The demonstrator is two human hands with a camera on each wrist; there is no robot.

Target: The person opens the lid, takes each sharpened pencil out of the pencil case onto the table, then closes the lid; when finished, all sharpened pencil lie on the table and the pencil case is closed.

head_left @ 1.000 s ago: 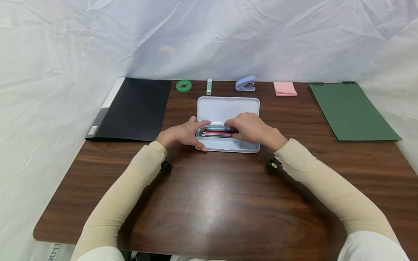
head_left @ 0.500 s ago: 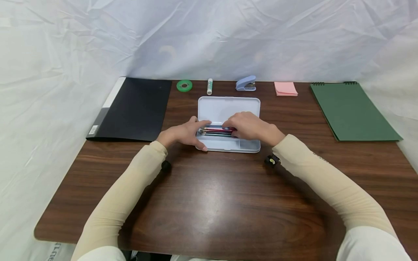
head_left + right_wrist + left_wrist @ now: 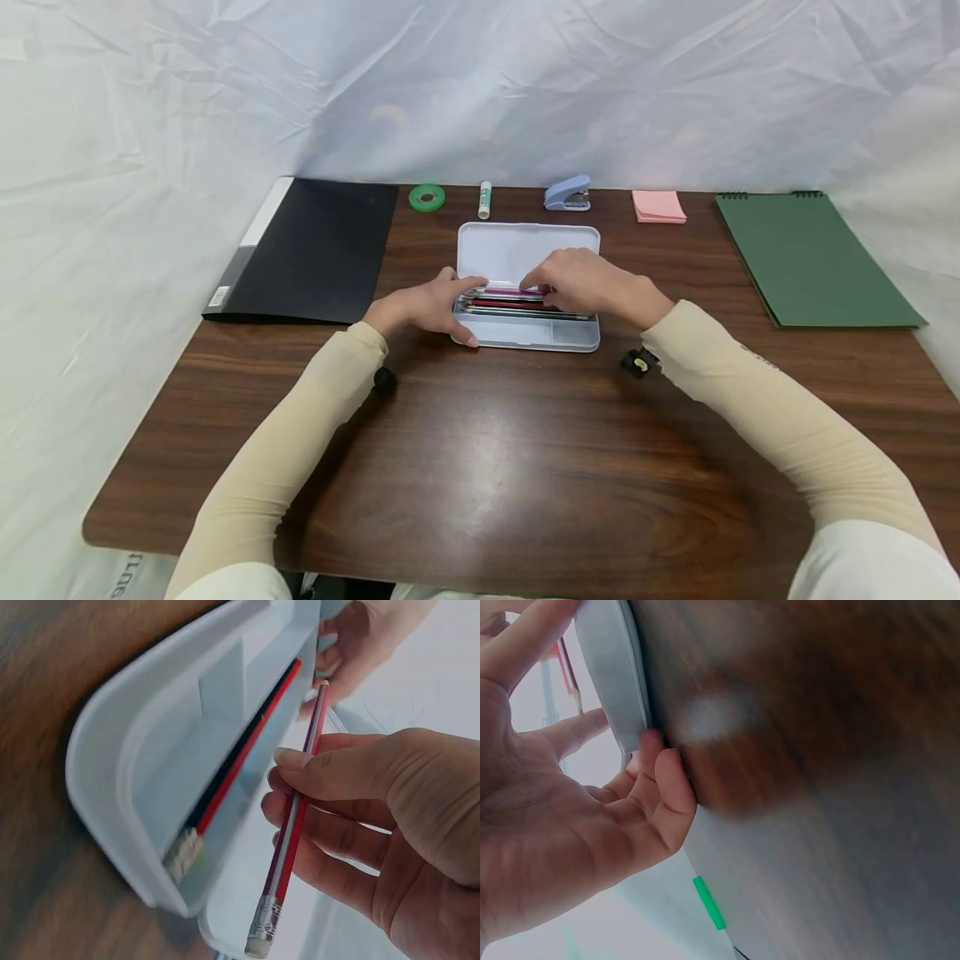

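A white pencil case (image 3: 502,335) lies open on the table, its lid (image 3: 517,242) tipped back toward the wall. My left hand (image 3: 427,306) grips the case's left end, thumb along the front edge and index finger across near the hinge. Between thumb and fingers, my right hand (image 3: 405,802) pinches a red striped pencil (image 3: 289,832) with a silver band and white eraser, held at the case's back side. Other pencils (image 3: 517,309) lie lengthwise in the case; a red-and-black one (image 3: 247,742) shows in the right wrist view. The small front compartment (image 3: 573,332) shows bare.
Along the back stand green tape (image 3: 427,197), a glue stick (image 3: 484,201), a blue stapler (image 3: 567,193) and pink sticky notes (image 3: 658,207). A black folder (image 3: 315,250) lies left, a green spiral notebook (image 3: 821,260) right. White sheeting (image 3: 480,92) hangs behind the table.
My right hand has shifted a little right and up, uncovering the right ends of the pencils in the case. My left hand keeps its place on the case.
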